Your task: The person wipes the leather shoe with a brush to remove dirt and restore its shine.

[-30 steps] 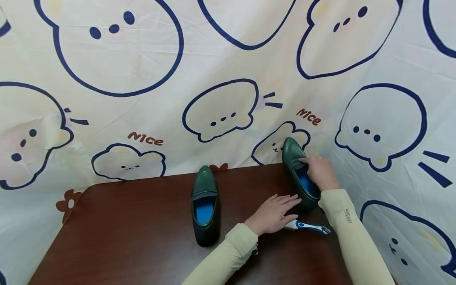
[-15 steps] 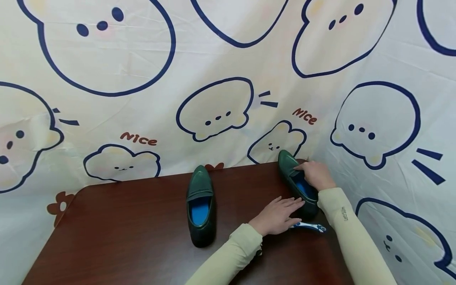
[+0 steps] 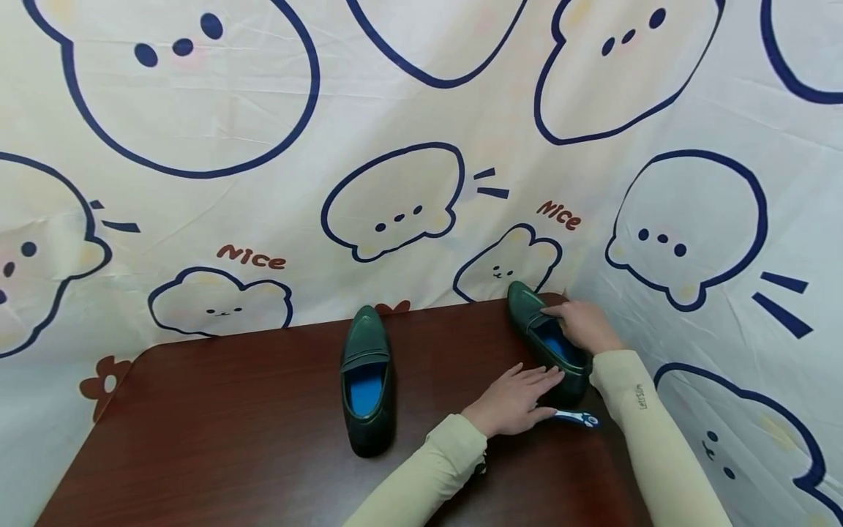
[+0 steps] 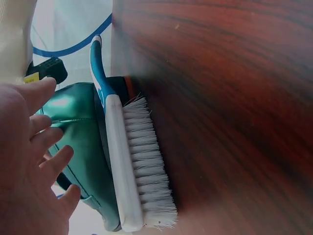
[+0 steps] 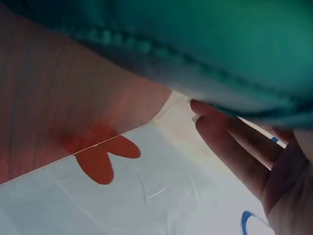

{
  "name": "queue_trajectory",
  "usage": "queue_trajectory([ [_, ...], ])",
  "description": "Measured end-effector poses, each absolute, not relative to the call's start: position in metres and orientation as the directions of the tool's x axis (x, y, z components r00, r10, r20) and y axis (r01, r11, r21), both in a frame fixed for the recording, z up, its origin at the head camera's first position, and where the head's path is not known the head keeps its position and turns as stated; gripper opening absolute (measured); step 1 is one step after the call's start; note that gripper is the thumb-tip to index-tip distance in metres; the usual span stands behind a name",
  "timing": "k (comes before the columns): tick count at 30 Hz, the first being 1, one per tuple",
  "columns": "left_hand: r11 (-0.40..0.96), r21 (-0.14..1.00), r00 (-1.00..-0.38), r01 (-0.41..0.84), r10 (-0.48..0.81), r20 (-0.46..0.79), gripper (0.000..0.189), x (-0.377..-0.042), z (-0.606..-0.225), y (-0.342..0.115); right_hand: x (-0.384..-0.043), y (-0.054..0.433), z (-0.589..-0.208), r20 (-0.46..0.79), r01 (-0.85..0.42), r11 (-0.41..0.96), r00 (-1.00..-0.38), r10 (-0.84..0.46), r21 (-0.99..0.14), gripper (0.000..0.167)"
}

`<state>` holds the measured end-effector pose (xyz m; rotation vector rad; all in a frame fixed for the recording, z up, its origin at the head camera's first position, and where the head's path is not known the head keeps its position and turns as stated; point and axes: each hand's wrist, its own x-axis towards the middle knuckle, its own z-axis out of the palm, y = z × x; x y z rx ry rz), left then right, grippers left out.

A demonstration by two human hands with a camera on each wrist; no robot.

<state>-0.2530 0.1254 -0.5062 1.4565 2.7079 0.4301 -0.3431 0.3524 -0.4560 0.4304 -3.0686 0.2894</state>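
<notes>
My right hand (image 3: 582,323) grips the right green loafer (image 3: 527,307) at its far side, one digit lying across the upper by the opening. In the right wrist view its fingers (image 5: 234,156) reach along the shoe's underside edge. My left hand (image 3: 510,402) has its fingers extended, fingertips right at the loafer's heel. In the left wrist view these fingers are spread beside the green shoe (image 4: 80,142). A scrubbing brush (image 4: 124,166) with white bristles and a blue and white handle lies by the shoe; the left hand partly hides it in the head view.
A second green loafer (image 3: 366,373) with a blue insole stands left of the hands, toe pointing away. The dark brown table (image 3: 230,417) ends against a white cloth (image 3: 388,117) printed with cartoon outlines, which also hangs along the right side.
The right loafer's toe has come down and nearer, from overlapping the cloth to the table's back edge, with the right hand on it. The left hand has moved slightly, covering more of the brush.
</notes>
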Motion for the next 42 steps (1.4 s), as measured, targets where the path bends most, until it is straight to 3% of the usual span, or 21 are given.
queue_trajectory([
  [11,0.509,0.236,-0.536,0.828,0.842,0.063,0.062,-0.251,-0.505,0.133,-0.346,0.367,-0.46,0.057,-0.275,0.929,-0.961,-0.269,-0.246,0.029],
  [23,0.541,0.203,-0.566,0.816,0.82,0.087,0.063,-0.25,-0.494,0.108,-0.337,0.363,-0.456,0.018,-0.232,0.935,-0.972,-0.235,-0.269,0.037],
  [28,0.6,0.16,-0.621,0.784,0.768,0.16,0.061,-0.241,-0.472,0.072,-0.316,0.353,-0.446,0.079,-0.237,0.936,-0.971,-0.224,-0.26,0.042],
  [35,0.74,0.191,-0.749,0.644,0.561,0.354,0.053,-0.224,-0.458,-0.013,-0.268,0.325,-0.44,0.287,-0.41,0.866,-0.899,-0.33,-0.286,0.034],
  [38,0.809,0.201,-0.793,0.552,0.436,0.425,0.05,-0.217,-0.466,-0.054,-0.246,0.317,-0.452,0.28,-0.436,0.828,-0.893,-0.352,-0.352,0.032],
  [42,0.878,0.248,-0.867,0.409,0.29,0.404,0.053,-0.207,-0.481,-0.096,-0.224,0.314,-0.476,0.167,-0.405,0.815,-0.914,-0.369,-0.414,0.036],
])
